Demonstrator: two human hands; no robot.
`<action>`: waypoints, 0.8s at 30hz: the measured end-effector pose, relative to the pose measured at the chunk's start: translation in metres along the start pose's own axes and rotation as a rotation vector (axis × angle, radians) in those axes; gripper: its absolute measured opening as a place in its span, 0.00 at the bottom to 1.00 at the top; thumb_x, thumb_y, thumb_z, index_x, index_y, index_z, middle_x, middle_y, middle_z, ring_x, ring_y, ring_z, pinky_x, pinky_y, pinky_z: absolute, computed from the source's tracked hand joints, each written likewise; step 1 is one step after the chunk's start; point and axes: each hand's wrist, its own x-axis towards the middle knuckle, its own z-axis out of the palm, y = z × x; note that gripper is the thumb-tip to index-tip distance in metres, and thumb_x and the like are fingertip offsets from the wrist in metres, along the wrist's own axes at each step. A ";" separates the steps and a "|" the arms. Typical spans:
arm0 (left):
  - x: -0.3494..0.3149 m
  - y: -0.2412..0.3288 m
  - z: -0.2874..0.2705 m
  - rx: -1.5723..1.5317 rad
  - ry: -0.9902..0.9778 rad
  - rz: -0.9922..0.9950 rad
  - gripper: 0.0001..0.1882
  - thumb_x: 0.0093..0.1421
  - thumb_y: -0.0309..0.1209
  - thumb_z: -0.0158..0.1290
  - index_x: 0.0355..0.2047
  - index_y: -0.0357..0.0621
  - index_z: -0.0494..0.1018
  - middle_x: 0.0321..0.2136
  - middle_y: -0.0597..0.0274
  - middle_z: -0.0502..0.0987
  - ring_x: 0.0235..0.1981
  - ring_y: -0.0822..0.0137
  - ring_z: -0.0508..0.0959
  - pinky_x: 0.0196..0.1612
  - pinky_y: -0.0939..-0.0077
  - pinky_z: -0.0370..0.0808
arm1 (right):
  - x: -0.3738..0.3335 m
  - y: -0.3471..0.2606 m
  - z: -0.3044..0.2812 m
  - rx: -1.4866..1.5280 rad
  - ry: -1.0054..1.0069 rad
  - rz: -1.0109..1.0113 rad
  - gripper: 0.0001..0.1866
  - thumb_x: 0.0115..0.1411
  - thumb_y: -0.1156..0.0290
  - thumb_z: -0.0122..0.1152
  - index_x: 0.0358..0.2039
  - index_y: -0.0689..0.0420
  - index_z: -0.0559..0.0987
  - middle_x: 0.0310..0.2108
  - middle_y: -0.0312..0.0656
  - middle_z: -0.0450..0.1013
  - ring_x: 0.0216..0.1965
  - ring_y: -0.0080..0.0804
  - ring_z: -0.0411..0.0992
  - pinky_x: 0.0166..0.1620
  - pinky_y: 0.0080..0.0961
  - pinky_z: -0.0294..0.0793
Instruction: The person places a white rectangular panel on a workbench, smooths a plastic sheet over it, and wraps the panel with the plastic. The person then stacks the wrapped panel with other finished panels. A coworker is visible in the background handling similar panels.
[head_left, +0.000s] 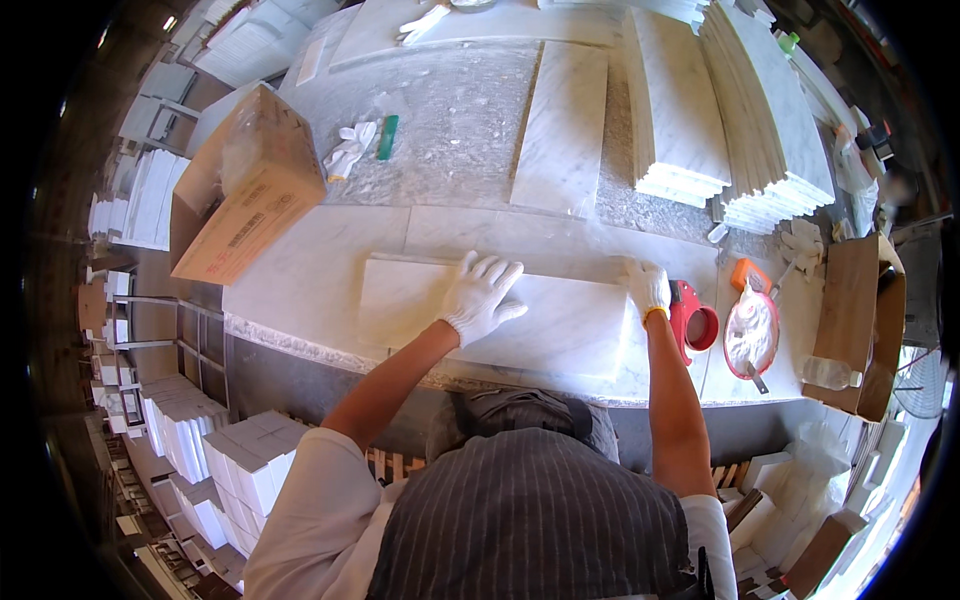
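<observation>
A long white marble slab [560,325] with faint grey veining lies on the bench in front of me, seemingly on top of another whose edge shows at its far side. My left hand [481,297], in a white knit glove, rests flat on the slab with its fingers spread. At the slab's right end, my gloved right hand [650,287] has its fingers bent over the far corner and grips it; the fingertips are partly hidden. Just right of that hand stands a red tape dispenser [690,320], which it does not appear to hold.
Farther right are a red bowl of white paste [750,335], an orange tool [750,274], a clear bottle [831,373] and an open carton [850,320]. Marble stacks [680,110] stand far right. Another carton [250,190], a loose glove [350,150] and a green strip [388,137] lie left.
</observation>
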 end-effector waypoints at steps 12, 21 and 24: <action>-0.079 0.000 -0.038 0.372 0.023 0.382 0.22 0.51 0.38 0.56 0.49 0.62 0.69 0.50 0.64 0.68 0.55 0.58 0.66 0.57 0.43 0.62 | -0.006 -0.008 -0.006 -0.078 -0.014 0.006 0.24 0.59 0.53 0.52 0.32 0.64 0.83 0.26 0.46 0.81 0.27 0.30 0.76 0.35 0.29 0.73; -0.077 0.000 -0.049 0.383 -0.098 0.416 0.24 0.53 0.35 0.54 0.53 0.63 0.69 0.53 0.64 0.66 0.58 0.58 0.64 0.58 0.42 0.61 | -0.014 -0.019 -0.009 0.007 -0.056 0.047 0.24 0.60 0.54 0.52 0.34 0.65 0.82 0.27 0.45 0.81 0.28 0.30 0.77 0.35 0.27 0.73; -0.078 -0.002 -0.044 0.372 -0.094 0.421 0.26 0.53 0.36 0.55 0.54 0.64 0.69 0.54 0.65 0.65 0.59 0.58 0.63 0.58 0.42 0.61 | -0.011 -0.012 -0.007 0.041 -0.035 0.040 0.25 0.59 0.53 0.52 0.34 0.66 0.82 0.26 0.47 0.80 0.28 0.33 0.77 0.35 0.29 0.73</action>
